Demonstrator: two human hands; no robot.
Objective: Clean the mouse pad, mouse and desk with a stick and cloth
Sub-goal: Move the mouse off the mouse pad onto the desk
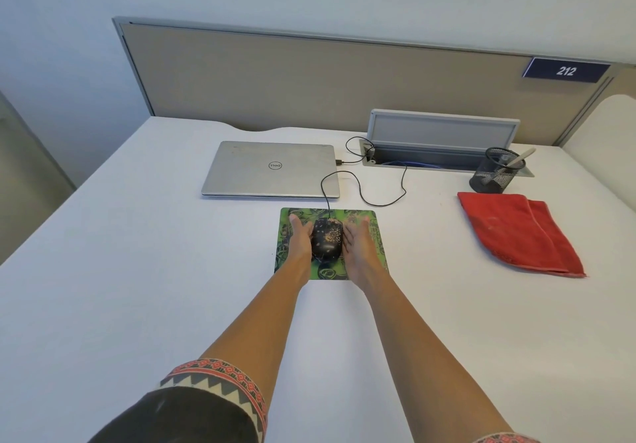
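A black wired mouse (327,239) speckled with tan crumbs sits on a green patterned mouse pad (373,219) in the middle of the white desk (137,270). My left hand (300,239) lies flat on the pad against the mouse's left side, fingers straight. On the other side my right hand (356,239) rests the same way, fingers straight. Crumbs also lie on the pad near my right fingertips. A folded red cloth (516,232) lies at the right. A pale stick (519,158) stands in a black mesh cup (492,175) behind the cloth.
A shut silver laptop (272,169) lies behind the pad, with the mouse cable (378,198) looping to its right side. An open cable hatch (440,139) sits at the back right before the beige partition (309,81). The desk's left edge runs diagonally.
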